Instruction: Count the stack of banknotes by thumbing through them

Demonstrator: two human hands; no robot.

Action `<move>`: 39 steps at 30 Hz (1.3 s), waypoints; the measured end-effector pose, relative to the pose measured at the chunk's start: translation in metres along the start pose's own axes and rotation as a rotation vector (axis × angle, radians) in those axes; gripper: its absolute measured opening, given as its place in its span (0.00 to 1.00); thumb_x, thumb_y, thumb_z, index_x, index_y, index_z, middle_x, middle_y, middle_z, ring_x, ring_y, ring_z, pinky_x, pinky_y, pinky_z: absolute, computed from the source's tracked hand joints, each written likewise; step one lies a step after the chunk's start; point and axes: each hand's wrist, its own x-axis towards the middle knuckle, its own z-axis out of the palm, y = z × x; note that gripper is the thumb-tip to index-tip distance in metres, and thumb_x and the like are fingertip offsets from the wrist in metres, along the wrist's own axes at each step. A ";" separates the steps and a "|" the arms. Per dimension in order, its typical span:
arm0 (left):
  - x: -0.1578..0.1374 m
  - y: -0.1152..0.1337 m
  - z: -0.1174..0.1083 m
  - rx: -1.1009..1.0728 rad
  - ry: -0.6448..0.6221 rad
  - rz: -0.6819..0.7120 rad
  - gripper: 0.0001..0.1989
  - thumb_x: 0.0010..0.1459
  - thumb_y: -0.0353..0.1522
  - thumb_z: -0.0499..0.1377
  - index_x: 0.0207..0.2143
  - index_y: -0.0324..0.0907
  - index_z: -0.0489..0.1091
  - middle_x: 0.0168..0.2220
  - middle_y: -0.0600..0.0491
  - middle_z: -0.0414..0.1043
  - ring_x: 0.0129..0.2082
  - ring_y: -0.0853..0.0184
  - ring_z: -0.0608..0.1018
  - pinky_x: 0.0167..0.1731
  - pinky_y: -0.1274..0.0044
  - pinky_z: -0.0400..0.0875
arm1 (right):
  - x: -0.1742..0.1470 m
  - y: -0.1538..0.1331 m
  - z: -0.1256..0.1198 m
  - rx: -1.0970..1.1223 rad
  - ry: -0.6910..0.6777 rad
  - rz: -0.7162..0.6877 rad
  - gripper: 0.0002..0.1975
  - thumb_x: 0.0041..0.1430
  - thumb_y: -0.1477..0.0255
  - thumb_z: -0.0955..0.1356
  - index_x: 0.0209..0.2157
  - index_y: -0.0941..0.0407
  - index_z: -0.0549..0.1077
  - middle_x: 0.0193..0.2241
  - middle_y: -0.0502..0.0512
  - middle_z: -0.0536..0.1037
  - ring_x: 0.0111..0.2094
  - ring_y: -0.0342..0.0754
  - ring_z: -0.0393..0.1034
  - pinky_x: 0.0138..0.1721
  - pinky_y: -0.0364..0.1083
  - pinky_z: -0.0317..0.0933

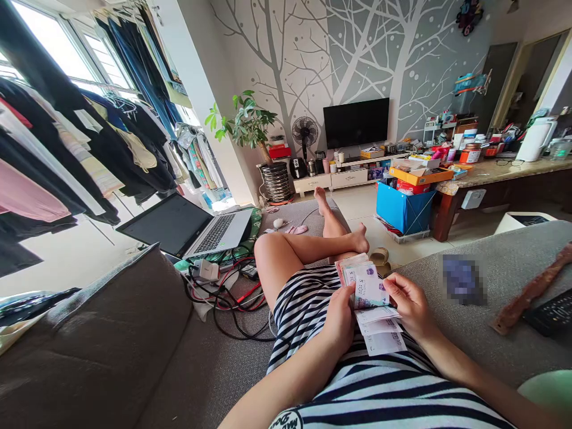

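Note:
Above my lap, on the striped cloth of my clothes (308, 292), I hold a fanned stack of banknotes (367, 286). My left hand (340, 316) is closed on the stack's left side, thumb on top. My right hand (409, 301) pinches the right edge of the front note, which is pale with purple print and a 5. Pinkish notes show behind it at the upper left. Several whitish notes hang loosely below, towards my belly. The fingers under the notes are hidden.
An open laptop (210, 229) stands left of my legs, near tangled cables (232, 298). On the sofa (482, 333) at right are a blurred-out dark item (462, 280), a brown stick-like object (531, 292) and a black remote (554, 313). A blue box (404, 208) stands beyond.

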 end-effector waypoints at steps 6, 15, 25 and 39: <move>0.001 -0.001 -0.001 0.015 0.010 0.019 0.24 0.41 0.44 0.74 0.36 0.35 0.82 0.40 0.42 0.86 0.44 0.51 0.83 0.45 0.69 0.74 | 0.000 -0.002 0.001 -0.010 -0.001 0.000 0.31 0.58 0.39 0.71 0.23 0.53 0.69 0.19 0.46 0.63 0.22 0.44 0.54 0.24 0.45 0.51; -0.002 0.001 0.002 -0.029 -0.018 -0.009 0.24 0.42 0.42 0.73 0.39 0.35 0.82 0.41 0.42 0.86 0.45 0.49 0.84 0.48 0.65 0.76 | -0.003 0.005 -0.003 0.022 -0.041 -0.023 0.29 0.64 0.43 0.69 0.23 0.53 0.70 0.19 0.47 0.65 0.22 0.45 0.56 0.24 0.45 0.52; -0.005 0.004 0.005 -0.020 -0.011 -0.026 0.20 0.40 0.37 0.74 0.38 0.37 0.82 0.37 0.44 0.86 0.43 0.50 0.85 0.47 0.64 0.77 | 0.006 0.014 -0.002 -0.049 0.080 0.018 0.31 0.57 0.40 0.73 0.22 0.52 0.67 0.19 0.46 0.65 0.22 0.45 0.58 0.25 0.45 0.54; -0.002 0.001 0.002 -0.018 0.009 0.002 0.21 0.40 0.42 0.75 0.34 0.37 0.81 0.35 0.44 0.85 0.41 0.51 0.84 0.46 0.66 0.77 | 0.003 0.009 -0.002 -0.072 0.016 -0.029 0.27 0.62 0.43 0.70 0.24 0.52 0.69 0.19 0.47 0.65 0.22 0.46 0.58 0.24 0.45 0.53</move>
